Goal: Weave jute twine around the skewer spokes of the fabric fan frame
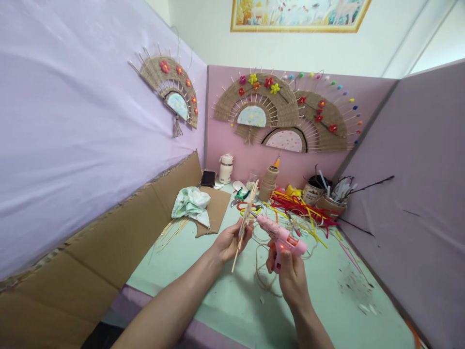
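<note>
My right hand [288,276] is wrapped round the handle of a pink hot glue gun [279,235], with a small red light glowing on its body. Its nozzle points left and meets or nearly meets a bundle of thin wooden sticks [248,213]. My left hand [232,240] grips these sticks, which stand up at a slant and are seen nearly edge-on. Something pale lies against them by my fingers; I cannot make out what. Loose twine [262,276] curls on the table under the glue gun.
Left are a patterned cloth [191,203], thin sticks [172,232] and cardboard [218,206]. Behind stand a white bottle [225,169], a twine cone [269,184] and green-handled pliers [240,195]. Red and yellow pipe cleaners [301,206] lie right, near pots. Woven fans [261,97] hang on the partitions.
</note>
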Tool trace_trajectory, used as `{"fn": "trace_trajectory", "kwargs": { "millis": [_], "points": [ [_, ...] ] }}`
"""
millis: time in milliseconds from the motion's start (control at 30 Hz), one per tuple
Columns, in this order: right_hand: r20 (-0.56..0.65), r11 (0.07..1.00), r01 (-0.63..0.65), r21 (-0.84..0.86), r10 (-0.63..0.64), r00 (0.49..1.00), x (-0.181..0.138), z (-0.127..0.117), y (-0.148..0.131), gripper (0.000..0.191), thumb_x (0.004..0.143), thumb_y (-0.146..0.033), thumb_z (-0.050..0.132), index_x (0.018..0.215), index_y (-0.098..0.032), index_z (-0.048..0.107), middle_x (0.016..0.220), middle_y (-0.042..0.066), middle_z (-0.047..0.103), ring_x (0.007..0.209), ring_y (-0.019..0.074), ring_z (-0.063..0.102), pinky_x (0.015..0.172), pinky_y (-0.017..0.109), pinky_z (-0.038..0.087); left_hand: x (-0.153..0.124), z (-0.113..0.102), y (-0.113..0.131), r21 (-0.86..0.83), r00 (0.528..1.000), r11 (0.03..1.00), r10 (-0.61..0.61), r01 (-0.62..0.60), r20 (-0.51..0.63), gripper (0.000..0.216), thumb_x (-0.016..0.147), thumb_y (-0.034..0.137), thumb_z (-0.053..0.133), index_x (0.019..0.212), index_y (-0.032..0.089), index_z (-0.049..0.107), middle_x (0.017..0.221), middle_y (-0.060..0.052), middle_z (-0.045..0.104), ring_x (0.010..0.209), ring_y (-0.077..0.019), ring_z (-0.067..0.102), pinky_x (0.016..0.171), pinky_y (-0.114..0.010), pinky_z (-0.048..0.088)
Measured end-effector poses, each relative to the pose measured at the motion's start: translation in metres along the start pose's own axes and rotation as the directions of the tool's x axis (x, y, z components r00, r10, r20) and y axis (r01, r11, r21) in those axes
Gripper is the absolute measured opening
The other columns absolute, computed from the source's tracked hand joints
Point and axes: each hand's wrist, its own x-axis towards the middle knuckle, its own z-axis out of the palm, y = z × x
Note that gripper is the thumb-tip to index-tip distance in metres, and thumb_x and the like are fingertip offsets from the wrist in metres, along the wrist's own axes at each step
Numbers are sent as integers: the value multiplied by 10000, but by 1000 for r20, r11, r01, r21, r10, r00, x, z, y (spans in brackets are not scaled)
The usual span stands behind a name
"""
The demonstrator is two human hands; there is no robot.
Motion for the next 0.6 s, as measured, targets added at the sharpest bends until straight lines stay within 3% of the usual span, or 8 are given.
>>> {"fn": "trace_trajectory", "kwargs": {
  "millis": [300,600],
  "points": [
    [5,1000,-6,18,6,1000,-1,0,-1,551,868,-666,340,807,-160,548,465,-26,470,413,108,389,416,233,302,0,-1,1,8,1000,1000,-8,8,17,208,914,114,419,1006,63,598,754,-65,590,616,-93,635,621,-177,583],
    [4,1000,-17,9,17,1000,0,-1,3,552,872,-666,330,803,-161,541,469,-28,469,419,103,384,424,231,302,0,-2,1,15,999,1000,-8,7,32,198,918,123,417,875,69,602,763,-69,577,621,-81,624,628,-158,575]
  ]
}}
